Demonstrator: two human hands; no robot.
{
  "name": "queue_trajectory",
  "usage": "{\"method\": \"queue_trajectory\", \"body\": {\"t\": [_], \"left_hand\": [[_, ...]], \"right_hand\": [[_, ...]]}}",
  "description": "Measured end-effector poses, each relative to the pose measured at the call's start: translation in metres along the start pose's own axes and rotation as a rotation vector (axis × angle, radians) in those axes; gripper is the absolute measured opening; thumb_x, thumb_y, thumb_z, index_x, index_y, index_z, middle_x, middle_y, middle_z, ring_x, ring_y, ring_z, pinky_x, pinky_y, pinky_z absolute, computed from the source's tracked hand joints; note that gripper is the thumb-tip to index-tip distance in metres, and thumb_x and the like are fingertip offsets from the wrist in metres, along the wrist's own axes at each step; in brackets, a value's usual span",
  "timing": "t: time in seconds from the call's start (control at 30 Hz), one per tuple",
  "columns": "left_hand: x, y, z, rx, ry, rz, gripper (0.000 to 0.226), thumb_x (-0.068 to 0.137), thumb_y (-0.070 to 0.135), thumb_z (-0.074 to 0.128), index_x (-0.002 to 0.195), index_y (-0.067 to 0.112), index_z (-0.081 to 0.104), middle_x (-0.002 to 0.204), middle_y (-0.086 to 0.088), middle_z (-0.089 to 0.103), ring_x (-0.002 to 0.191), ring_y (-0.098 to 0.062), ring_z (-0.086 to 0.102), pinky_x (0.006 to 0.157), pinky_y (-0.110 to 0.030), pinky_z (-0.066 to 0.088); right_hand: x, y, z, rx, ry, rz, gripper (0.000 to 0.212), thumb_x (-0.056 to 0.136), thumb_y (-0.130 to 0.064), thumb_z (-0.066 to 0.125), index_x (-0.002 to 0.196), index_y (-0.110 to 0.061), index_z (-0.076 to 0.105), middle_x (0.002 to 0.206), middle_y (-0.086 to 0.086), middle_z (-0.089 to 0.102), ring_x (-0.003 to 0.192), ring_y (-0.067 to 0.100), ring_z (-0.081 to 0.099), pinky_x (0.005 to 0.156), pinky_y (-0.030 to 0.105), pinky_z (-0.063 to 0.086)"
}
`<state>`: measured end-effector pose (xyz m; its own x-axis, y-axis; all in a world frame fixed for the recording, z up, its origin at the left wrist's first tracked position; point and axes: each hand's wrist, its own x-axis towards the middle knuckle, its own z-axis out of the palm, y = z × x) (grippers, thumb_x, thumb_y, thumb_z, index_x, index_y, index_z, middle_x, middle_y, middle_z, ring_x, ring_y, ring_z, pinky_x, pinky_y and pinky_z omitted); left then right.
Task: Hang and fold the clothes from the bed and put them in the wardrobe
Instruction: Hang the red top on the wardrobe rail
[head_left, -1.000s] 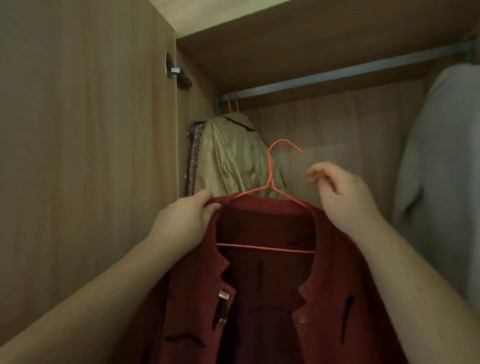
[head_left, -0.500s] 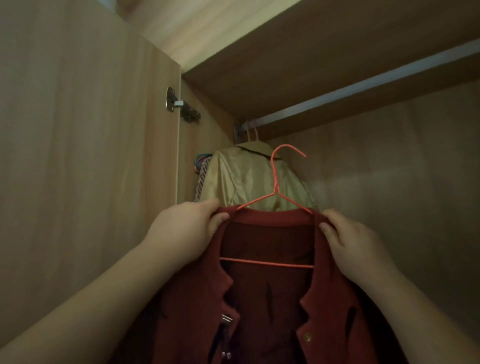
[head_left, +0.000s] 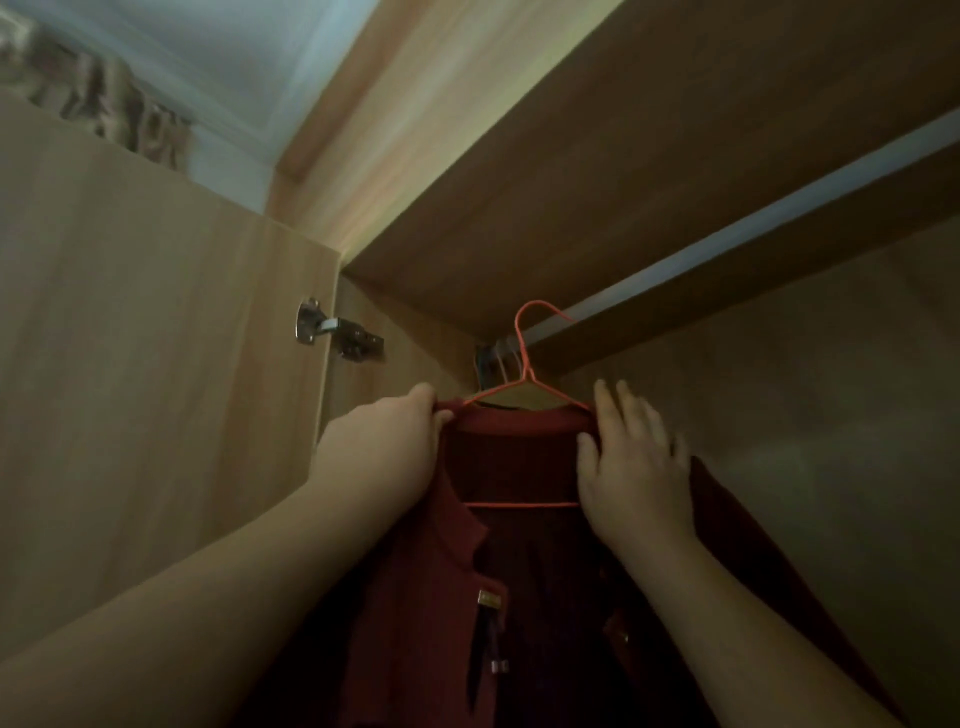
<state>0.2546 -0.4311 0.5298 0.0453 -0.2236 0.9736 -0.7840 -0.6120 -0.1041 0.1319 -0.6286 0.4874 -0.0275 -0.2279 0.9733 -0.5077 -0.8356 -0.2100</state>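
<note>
A dark red shirt (head_left: 498, 571) hangs on an orange wire hanger (head_left: 524, 358). The hanger's hook is raised to the grey wardrobe rail (head_left: 727, 234) near its left end; whether it rests on the rail I cannot tell. My left hand (head_left: 395, 441) pinches the shirt's left shoulder at the collar. On the right shoulder, my right hand (head_left: 634, 467) grips the cloth with the thumb while the fingers point up. A tan garment (head_left: 511, 397) hangs just behind, mostly hidden.
The open wardrobe door (head_left: 156, 364) stands close on the left with its metal hinge (head_left: 332, 332). The wardrobe's top panel (head_left: 623, 156) is right above the rail. The back wall (head_left: 805, 415) lies to the right.
Both hands have lifted the shirt and hanger upward, bringing the hook up to the rail. My right hand's fingers have stretched out. My view has tilted up.
</note>
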Motion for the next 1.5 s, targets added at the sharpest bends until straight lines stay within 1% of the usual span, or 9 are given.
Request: {"method": "queue_trajectory", "body": {"t": [0.1, 0.5, 0.77, 0.93, 1.03, 1.13, 1.23, 1.3, 1.5], "left_hand": [[0.027, 0.006, 0.012, 0.076, -0.017, -0.018, 0.033, 0.102, 0.050, 0.032, 0.093, 0.022, 0.047, 0.086, 0.000, 0.062, 0.076, -0.026, 0.060, 0.060, -0.034, 0.040], [0.107, 0.034, 0.058, 0.193, -0.024, -0.112, 0.040, 0.100, 0.051, 0.033, 0.085, 0.022, 0.056, 0.070, 0.004, 0.051, 0.068, -0.022, 0.054, 0.062, -0.033, 0.044], [0.109, 0.058, 0.079, 0.198, -0.177, -0.175, 0.035, 0.102, 0.039, 0.038, 0.074, 0.021, 0.052, 0.070, 0.003, 0.050, 0.072, -0.021, 0.055, 0.065, -0.032, 0.044], [0.090, 0.066, 0.085, 0.203, -0.186, -0.128, 0.023, 0.101, 0.034, 0.041, 0.089, 0.022, 0.055, 0.074, 0.004, 0.049, 0.071, -0.019, 0.051, 0.063, -0.033, 0.039], [0.071, 0.067, 0.083, 0.181, -0.071, -0.090, 0.018, 0.099, 0.037, 0.040, 0.096, 0.022, 0.049, 0.091, 0.003, 0.056, 0.078, -0.018, 0.053, 0.064, -0.033, 0.038], [0.041, 0.067, 0.085, 0.278, -0.004, 0.043, 0.038, 0.094, 0.044, 0.039, 0.125, 0.022, 0.045, 0.123, -0.005, 0.052, 0.113, -0.026, 0.049, 0.091, -0.041, 0.041], [0.005, 0.069, 0.081, 0.185, -0.149, 0.177, 0.054, 0.094, 0.042, 0.037, 0.146, 0.028, 0.031, 0.156, -0.009, 0.031, 0.146, -0.031, 0.019, 0.119, -0.054, 0.011], [-0.017, 0.069, 0.076, 0.066, -0.219, 0.250, 0.058, 0.095, 0.038, 0.037, 0.151, 0.031, 0.024, 0.162, -0.002, 0.022, 0.151, -0.022, 0.008, 0.122, -0.051, -0.001], [-0.078, 0.061, 0.066, -0.190, -0.237, 0.292, 0.061, 0.094, 0.035, 0.039, 0.153, 0.034, 0.022, 0.161, 0.005, 0.025, 0.150, -0.015, 0.014, 0.123, -0.041, 0.001]], "right_hand": [[0.002, -0.009, 0.016, 0.045, -0.013, -0.041, 0.064, 0.099, -0.048, 0.023, 0.157, -0.028, 0.005, 0.165, 0.000, 0.004, 0.151, 0.020, 0.002, 0.122, 0.051, 0.009], [0.068, 0.001, 0.089, 0.224, -0.195, -0.097, 0.061, 0.098, -0.059, 0.015, 0.155, -0.039, 0.002, 0.165, 0.002, -0.007, 0.151, 0.026, -0.009, 0.121, 0.053, 0.001], [0.101, 0.014, 0.127, 0.318, -0.325, -0.053, 0.062, 0.098, -0.061, 0.015, 0.155, -0.038, 0.005, 0.165, 0.004, -0.007, 0.151, 0.025, -0.009, 0.121, 0.053, 0.000], [0.071, 0.030, 0.141, 0.320, -0.309, -0.067, 0.060, 0.100, -0.058, 0.018, 0.154, -0.040, 0.001, 0.164, 0.002, -0.011, 0.151, 0.023, -0.011, 0.121, 0.052, 0.000], [0.057, 0.038, 0.137, 0.317, -0.309, -0.090, 0.059, 0.101, -0.055, 0.020, 0.155, -0.040, 0.001, 0.165, 0.001, -0.009, 0.151, 0.021, -0.008, 0.122, 0.048, 0.001], [0.043, 0.044, 0.127, 0.313, -0.319, -0.082, 0.057, 0.102, -0.052, 0.022, 0.155, -0.040, 0.004, 0.165, 0.000, -0.005, 0.151, 0.020, -0.003, 0.122, 0.045, 0.004], [0.022, 0.048, 0.119, 0.285, -0.346, -0.082, 0.058, 0.102, -0.049, 0.030, 0.155, -0.039, 0.010, 0.165, 0.000, 0.001, 0.151, 0.021, 0.002, 0.122, 0.042, 0.010], [0.005, 0.049, 0.111, 0.264, -0.371, -0.082, 0.059, 0.102, -0.047, 0.035, 0.155, -0.037, 0.012, 0.165, -0.001, 0.005, 0.151, 0.021, 0.005, 0.122, 0.039, 0.014], [-0.048, 0.045, 0.060, 0.114, -0.434, -0.036, 0.061, 0.101, -0.044, 0.040, 0.156, -0.035, 0.014, 0.164, -0.003, 0.011, 0.151, 0.018, 0.006, 0.122, 0.037, 0.015]]}}
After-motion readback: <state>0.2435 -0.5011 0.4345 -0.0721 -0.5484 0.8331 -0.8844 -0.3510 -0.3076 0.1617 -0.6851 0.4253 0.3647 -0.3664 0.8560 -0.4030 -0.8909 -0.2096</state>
